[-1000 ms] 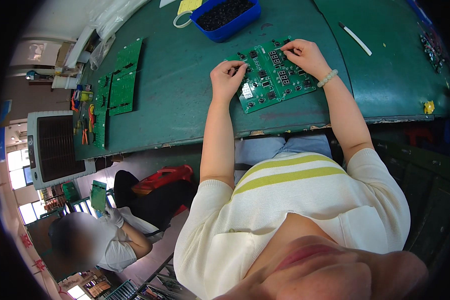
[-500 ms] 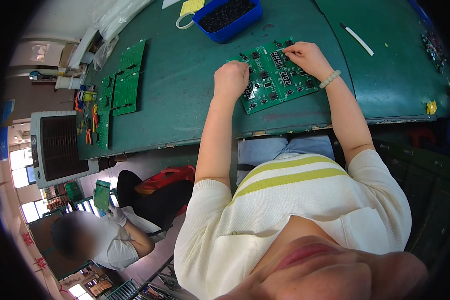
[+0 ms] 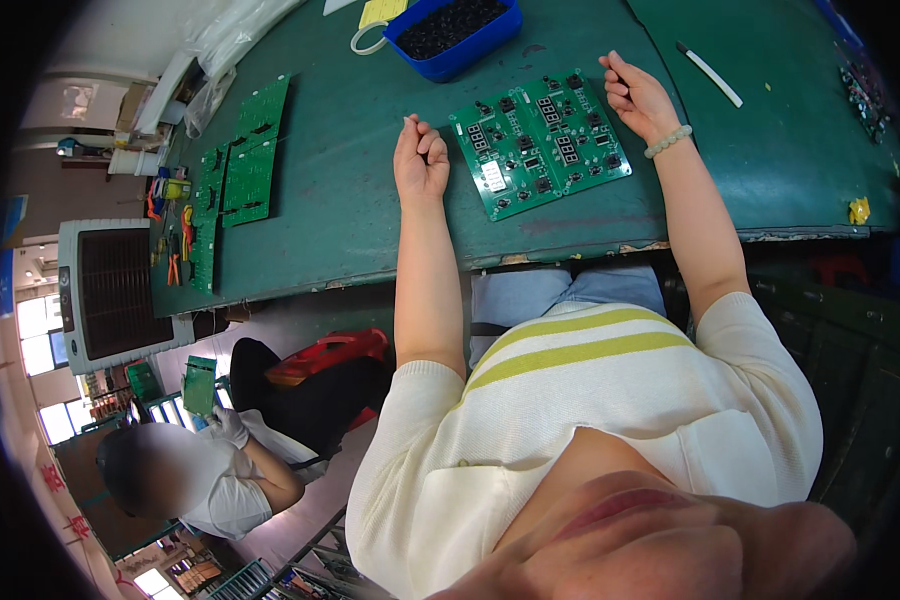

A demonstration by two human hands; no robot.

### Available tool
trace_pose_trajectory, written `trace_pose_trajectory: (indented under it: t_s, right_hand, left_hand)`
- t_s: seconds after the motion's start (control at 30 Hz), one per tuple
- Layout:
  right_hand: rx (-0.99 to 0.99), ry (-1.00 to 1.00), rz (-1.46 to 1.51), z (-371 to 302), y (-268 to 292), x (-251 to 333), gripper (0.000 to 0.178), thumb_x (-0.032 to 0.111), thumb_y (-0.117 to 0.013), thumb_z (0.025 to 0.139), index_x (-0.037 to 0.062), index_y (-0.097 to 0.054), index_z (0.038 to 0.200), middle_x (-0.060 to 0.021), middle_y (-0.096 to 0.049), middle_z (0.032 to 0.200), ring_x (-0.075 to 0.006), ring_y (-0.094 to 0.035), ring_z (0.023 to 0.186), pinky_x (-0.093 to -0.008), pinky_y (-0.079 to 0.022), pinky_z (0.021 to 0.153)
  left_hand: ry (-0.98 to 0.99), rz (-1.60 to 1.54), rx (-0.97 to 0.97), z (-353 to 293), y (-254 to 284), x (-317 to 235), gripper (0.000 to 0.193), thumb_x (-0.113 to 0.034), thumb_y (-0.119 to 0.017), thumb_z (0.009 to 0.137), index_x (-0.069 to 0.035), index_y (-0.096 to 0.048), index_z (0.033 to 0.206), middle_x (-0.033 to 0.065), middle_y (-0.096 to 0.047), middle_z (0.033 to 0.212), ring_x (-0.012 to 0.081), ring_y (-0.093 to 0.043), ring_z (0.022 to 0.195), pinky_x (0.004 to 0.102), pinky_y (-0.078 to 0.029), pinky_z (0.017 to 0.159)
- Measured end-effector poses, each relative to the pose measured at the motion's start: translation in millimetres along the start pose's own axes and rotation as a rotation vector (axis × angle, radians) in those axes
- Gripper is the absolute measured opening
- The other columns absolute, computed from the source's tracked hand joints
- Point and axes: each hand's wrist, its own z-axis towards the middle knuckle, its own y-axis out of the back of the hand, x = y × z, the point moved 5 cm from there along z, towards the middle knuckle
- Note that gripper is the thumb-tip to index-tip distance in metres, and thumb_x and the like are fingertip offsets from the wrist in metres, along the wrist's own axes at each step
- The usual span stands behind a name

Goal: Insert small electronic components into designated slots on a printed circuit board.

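Note:
A green circuit board (image 3: 516,128) lies flat on the green worktable, fitted with digit displays, black buttons and other small parts. One display near its lower left corner looks bright white. My left hand (image 3: 422,160) is raised just left of the board, its fingers curled and thumb against forefinger. On the other side, beside the upper right corner, my right hand (image 3: 640,98) is likewise closed in a pinch. Neither hand touches the board. Anything between the fingertips is too small to make out. A blue bin (image 3: 460,62) of small black parts (image 3: 448,30) stands beyond the board.
More green boards (image 3: 253,170) lie at the left, near pliers (image 3: 174,262). A white tape roll (image 3: 368,40) rests beside the bin. A white, dark-tipped pen-like tool (image 3: 712,76) is at the right. Lower left, another person (image 3: 235,490) holds a green board (image 3: 199,386).
Both hands have come off the circuit board and moved apart, the left one to the left, the right one to the right and farther away. The board stays in place, now fully uncovered.

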Motion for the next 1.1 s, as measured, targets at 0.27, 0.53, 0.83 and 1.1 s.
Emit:
trace_pose_trajectory:
  t_s: [0.27,0.53,0.83,1.1]
  right_hand:
    - [0.14,0.04,-0.178,-10,-18,-1,0.023,0.014,-0.059,0.086,-0.0032,-0.057,0.101,0.0006,-0.049,0.077,-0.003,-0.037,0.058,-0.0155,-0.028,0.043]
    - [0.056,0.028,-0.251,-8,-11,-5,0.028,0.01,-0.063,0.083,-0.002,-0.057,0.107,-0.0001,-0.055,0.079,-0.0028,-0.039,0.059,-0.0146,-0.028,0.044]
    - [0.112,0.017,-0.354,-9,-18,-10,0.027,0.016,-0.067,0.08,-0.0006,-0.061,0.101,-0.0004,-0.058,0.08,-0.0026,-0.039,0.057,-0.016,-0.03,0.044]
    - [-0.013,0.459,-1.397,-34,-57,-10,0.02,0.03,-0.069,0.073,0.0124,-0.071,0.083,0.0013,-0.058,0.062,-0.0094,-0.054,0.058,-0.0255,-0.042,0.052]
  left_hand:
    - [-0.011,0.12,0.04,-7,-10,-2,0.019,-0.01,-0.052,0.09,0.0,-0.053,0.105,0.0066,-0.056,0.084,0.0059,-0.039,0.058,0.0174,-0.028,0.044]
    - [0.009,0.122,0.083,-6,-2,2,0.007,-0.006,-0.057,0.086,-0.003,-0.058,0.092,0.0065,-0.057,0.082,0.0063,-0.041,0.058,0.0175,-0.027,0.042]
    - [-0.02,0.293,-0.034,-12,-17,3,0.009,-0.006,-0.058,0.085,-0.005,-0.052,0.078,0.0021,-0.05,0.07,0.0053,-0.035,0.053,0.0175,-0.023,0.039]
    - [-0.09,0.425,0.015,-14,-18,7,0.005,-0.005,-0.061,0.083,-0.007,-0.056,0.082,-0.005,-0.043,0.056,0.0043,-0.027,0.04,0.0192,-0.016,0.035]
